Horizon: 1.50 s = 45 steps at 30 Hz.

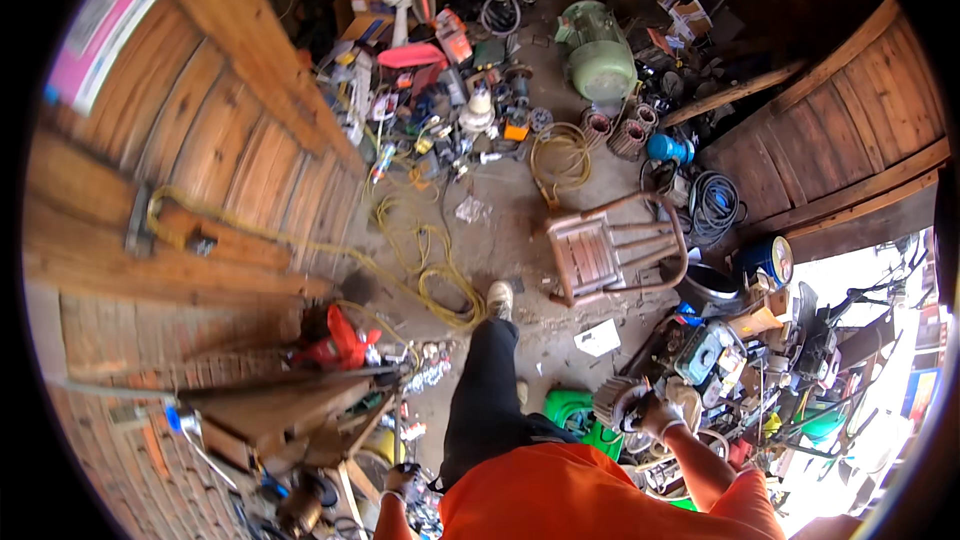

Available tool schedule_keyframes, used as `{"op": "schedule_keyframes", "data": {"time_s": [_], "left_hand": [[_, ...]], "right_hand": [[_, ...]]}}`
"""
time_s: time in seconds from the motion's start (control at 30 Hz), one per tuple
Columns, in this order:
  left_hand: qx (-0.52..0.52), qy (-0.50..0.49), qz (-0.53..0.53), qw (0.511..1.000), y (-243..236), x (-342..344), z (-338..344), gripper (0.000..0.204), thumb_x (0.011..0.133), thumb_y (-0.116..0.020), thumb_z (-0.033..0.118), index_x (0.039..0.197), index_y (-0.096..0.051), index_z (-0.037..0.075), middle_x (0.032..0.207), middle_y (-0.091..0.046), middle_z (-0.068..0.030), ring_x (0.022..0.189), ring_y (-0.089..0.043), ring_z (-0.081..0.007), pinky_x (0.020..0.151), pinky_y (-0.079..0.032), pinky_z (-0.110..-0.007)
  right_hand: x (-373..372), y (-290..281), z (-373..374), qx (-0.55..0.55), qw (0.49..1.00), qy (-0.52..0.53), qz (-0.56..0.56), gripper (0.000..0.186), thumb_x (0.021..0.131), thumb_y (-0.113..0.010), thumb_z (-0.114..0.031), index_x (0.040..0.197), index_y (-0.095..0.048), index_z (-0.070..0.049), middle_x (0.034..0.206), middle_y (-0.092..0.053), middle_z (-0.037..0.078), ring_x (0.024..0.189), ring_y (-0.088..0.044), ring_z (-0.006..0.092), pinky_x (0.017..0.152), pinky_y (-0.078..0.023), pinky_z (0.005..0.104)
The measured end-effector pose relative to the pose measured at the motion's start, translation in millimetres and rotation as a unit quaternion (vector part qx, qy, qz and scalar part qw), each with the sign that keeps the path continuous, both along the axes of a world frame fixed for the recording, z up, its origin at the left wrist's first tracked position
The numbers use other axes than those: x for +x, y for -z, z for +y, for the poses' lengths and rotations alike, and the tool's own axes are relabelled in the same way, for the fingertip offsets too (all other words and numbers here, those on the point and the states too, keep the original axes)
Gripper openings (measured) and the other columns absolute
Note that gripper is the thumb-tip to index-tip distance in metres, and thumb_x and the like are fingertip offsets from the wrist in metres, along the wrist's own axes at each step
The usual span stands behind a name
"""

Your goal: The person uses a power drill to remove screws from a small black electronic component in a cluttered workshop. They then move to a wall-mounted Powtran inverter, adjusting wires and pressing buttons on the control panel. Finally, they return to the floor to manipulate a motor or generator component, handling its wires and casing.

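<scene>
My right hand [662, 416], in a pale work glove, is closed on the rim of a ribbed, grey-brown motor stator [616, 404]. The stator is held low at my right side, above a green plastic thing [568, 408] by my legs. My left hand [402, 478], also gloved, hangs at my left hip beside a wooden stand. Its fingers are too small and dark to make out. One shoe [501, 300] is forward on the concrete, close to a loose yellow hose.
A wooden-slat chair [585, 252] lies ahead right. Yellow hose [440, 290] trails across the floor from the left door [230, 140]. A large green motor [598, 50] stands beyond, with more stators [628, 138]. Scrap heaps flank me; a wooden stand [290, 405] is left.
</scene>
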<state>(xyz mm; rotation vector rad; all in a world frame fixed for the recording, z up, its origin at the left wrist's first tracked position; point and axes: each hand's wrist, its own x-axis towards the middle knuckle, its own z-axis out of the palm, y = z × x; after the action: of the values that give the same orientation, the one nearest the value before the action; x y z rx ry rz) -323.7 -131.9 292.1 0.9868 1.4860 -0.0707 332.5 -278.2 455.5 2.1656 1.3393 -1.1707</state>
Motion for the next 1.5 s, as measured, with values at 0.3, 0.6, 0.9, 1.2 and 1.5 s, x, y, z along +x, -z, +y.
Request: {"op": "schedule_keyframes", "data": {"time_s": [0.3,0.6,0.9,1.2,1.5], "left_hand": [[0.017,0.448,0.215,0.867,-122.6,254.4,432.1,0.051,0.086,-0.061,0.055,0.114,-0.066,0.012,0.112,-0.067,-0.0195,0.100,-0.065,-0.0383,0.083,-0.052,-0.048],[0.377,0.335,0.064,0.861,-239.9,545.4,848.0,0.032,0.090,-0.067,0.028,0.112,-0.067,0.005,0.109,-0.071,-0.0122,0.098,-0.068,-0.0240,0.087,-0.053,-0.036],[0.238,0.439,0.206,0.842,-265.7,676.1,990.4,0.035,0.083,-0.065,0.037,0.104,-0.070,0.010,0.099,-0.072,-0.0160,0.089,-0.068,-0.0329,0.079,-0.052,-0.042],[0.277,0.488,-0.004,0.828,-169.5,857.9,1149.7,0.037,0.086,-0.066,0.041,0.105,-0.070,0.009,0.104,-0.071,-0.0151,0.099,-0.066,-0.0354,0.087,-0.051,-0.042],[0.152,0.398,0.089,0.900,-128.2,1006.4,1315.1,0.056,0.084,-0.062,0.052,0.120,-0.065,0.009,0.118,-0.066,-0.0204,0.111,-0.062,-0.0353,0.094,-0.048,-0.042]], "right_hand": [[69.5,19.6,68.1,0.099,0.923,0.368,0.045,0.063,0.076,-0.075,-0.022,0.129,-0.046,-0.006,0.109,-0.068,0.009,0.107,-0.064,0.0242,0.098,-0.046,0.0395],[180.9,115.0,191.7,-0.045,0.981,0.189,-0.001,0.038,0.092,-0.052,-0.039,0.122,-0.066,-0.020,0.121,-0.068,0.004,0.117,-0.061,0.0204,0.096,-0.046,0.0390],[299.5,-27.0,453.2,0.020,0.886,0.461,-0.033,0.053,0.083,-0.067,-0.033,0.119,-0.057,0.003,0.106,-0.069,0.024,0.101,-0.067,0.0369,0.084,-0.054,0.0439],[484.8,-108.1,660.5,0.029,0.879,0.476,0.017,0.043,0.071,-0.078,-0.026,0.107,-0.070,-0.004,0.114,-0.069,0.017,0.102,-0.068,0.0299,0.084,-0.055,0.0379],[643.7,2.1,737.0,0.112,0.844,0.508,0.128,0.051,0.072,-0.075,-0.048,0.103,-0.072,-0.008,0.102,-0.071,0.019,0.102,-0.068,0.0306,0.086,-0.054,0.0417]]}}
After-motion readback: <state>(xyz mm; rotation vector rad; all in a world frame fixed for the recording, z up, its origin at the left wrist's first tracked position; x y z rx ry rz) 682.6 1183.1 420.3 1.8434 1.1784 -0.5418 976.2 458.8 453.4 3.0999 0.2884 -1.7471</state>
